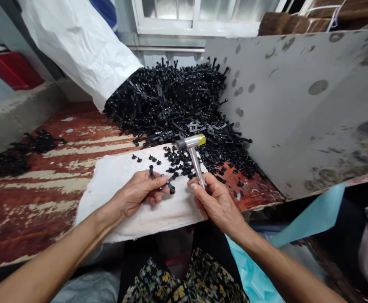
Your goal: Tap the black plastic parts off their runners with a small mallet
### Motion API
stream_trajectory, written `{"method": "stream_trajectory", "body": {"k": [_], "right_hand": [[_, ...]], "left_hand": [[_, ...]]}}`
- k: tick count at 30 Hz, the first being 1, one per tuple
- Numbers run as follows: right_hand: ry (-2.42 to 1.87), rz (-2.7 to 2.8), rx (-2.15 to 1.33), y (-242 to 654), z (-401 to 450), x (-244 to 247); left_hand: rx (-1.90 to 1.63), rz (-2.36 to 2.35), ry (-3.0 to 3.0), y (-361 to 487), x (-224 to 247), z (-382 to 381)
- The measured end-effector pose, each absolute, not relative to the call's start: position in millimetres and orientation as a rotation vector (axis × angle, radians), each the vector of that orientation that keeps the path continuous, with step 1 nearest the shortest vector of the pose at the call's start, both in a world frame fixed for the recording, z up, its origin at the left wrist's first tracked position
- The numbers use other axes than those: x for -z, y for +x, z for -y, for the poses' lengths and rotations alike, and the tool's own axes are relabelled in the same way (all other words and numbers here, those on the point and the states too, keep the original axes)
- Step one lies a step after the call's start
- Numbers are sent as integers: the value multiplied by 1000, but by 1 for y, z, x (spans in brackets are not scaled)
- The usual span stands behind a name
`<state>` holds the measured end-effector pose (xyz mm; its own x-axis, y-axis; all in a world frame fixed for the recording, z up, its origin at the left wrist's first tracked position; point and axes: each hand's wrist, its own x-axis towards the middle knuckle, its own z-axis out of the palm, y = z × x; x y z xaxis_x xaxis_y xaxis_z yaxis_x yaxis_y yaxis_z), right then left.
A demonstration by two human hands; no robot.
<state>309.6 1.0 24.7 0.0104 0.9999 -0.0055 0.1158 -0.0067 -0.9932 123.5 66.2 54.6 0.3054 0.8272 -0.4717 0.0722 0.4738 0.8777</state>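
So, the left hand (149,186) pinches small black parts (171,189), ends poking out probably for access, while just right of that grip the right hand (217,200) wraps a hammer (194,159), head tipped away, with white cloth (108,185) below the pinch, padding I guess.

I see the hammer (195,162) held with its silver handle leaning up and left, its head crosswise, yellow tip rightward, dark tip leftward. Left of it, I make out small black parts (172,190), round-ended, held apart from it.

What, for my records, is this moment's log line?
left hand: black parts | right hand: hammer | white cloth: small black pieces
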Motion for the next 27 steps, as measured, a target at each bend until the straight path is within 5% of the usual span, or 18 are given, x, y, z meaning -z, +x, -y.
{"method": "stream_trajectory", "body": {"k": [27], "right_hand": [[-1201, 1045, -1314, 319, -2, -13]], "left_hand": [[-648, -1380, 936, 144, -45, -90]]}}
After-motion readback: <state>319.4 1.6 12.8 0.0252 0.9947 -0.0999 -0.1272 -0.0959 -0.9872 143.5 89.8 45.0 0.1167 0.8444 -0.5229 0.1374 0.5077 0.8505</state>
